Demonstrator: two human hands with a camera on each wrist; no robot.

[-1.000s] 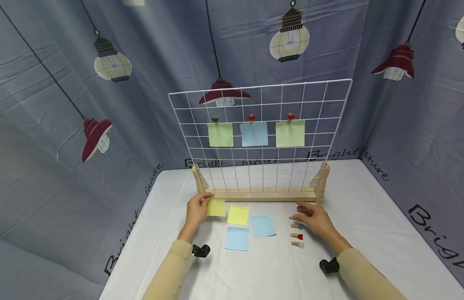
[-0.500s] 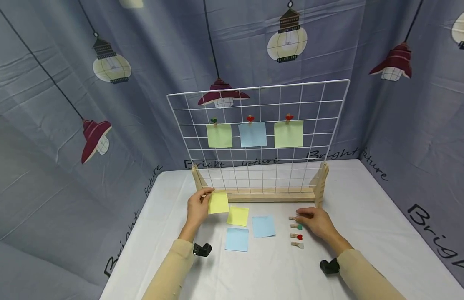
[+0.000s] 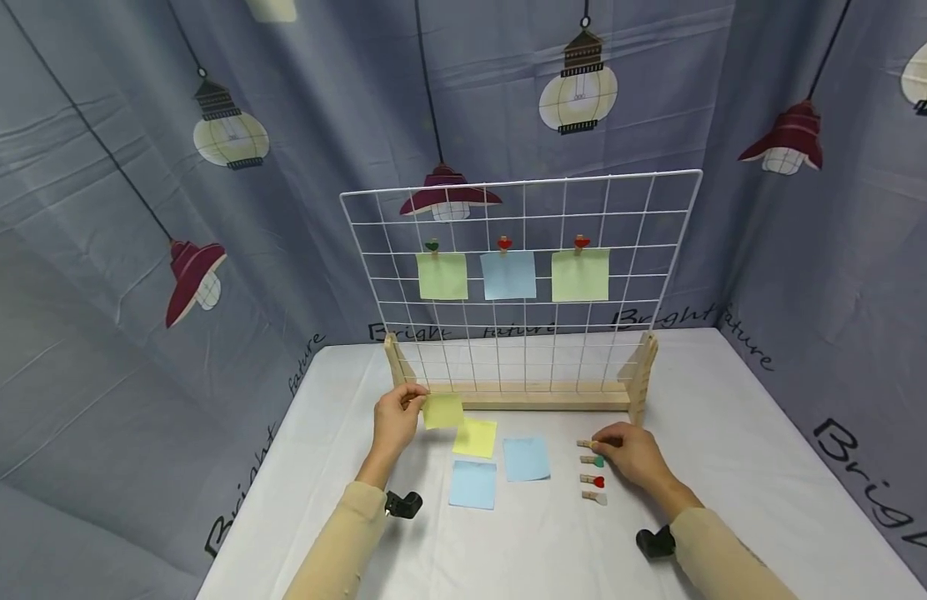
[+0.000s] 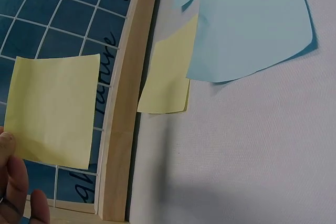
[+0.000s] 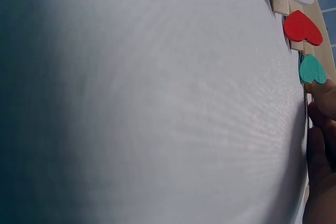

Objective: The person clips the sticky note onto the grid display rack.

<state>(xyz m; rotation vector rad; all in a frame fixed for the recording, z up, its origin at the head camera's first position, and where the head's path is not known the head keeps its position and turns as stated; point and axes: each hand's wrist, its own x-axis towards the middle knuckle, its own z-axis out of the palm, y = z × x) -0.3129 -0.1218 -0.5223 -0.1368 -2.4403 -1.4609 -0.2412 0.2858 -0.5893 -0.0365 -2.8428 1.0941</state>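
Observation:
By one corner my left hand (image 3: pixel 396 423) pinches a yellow sticky note (image 3: pixel 443 411), held up in front of the wire grid's left end. In the left wrist view that note (image 4: pixel 55 111) faces the camera flat. My right hand (image 3: pixel 634 454) pinches the farthest small wooden clothespin (image 3: pixel 585 443) of a column; its decoration is mostly covered by the fingers. Nearer lie clothespins with a green heart (image 3: pixel 598 461), a red heart (image 3: pixel 598 482) and a white heart (image 3: pixel 601 499). Another yellow note (image 3: pixel 475 438) and two blue notes (image 3: pixel 527 459) lie on the table.
A white wire grid (image 3: pixel 523 333) stands in a wooden base (image 3: pixel 538 400) at the back. Clothespins hold a green note (image 3: pixel 443 277), a blue note (image 3: pixel 508 276) and another green note (image 3: pixel 580 276) on it. A patterned curtain (image 3: pixel 321 167) surrounds the white table (image 3: pixel 538 550).
The left hand has lifted the yellow note and shifted it slightly right. My right hand's fingers have closed on the farthest clothespin. The head view has tilted slightly.

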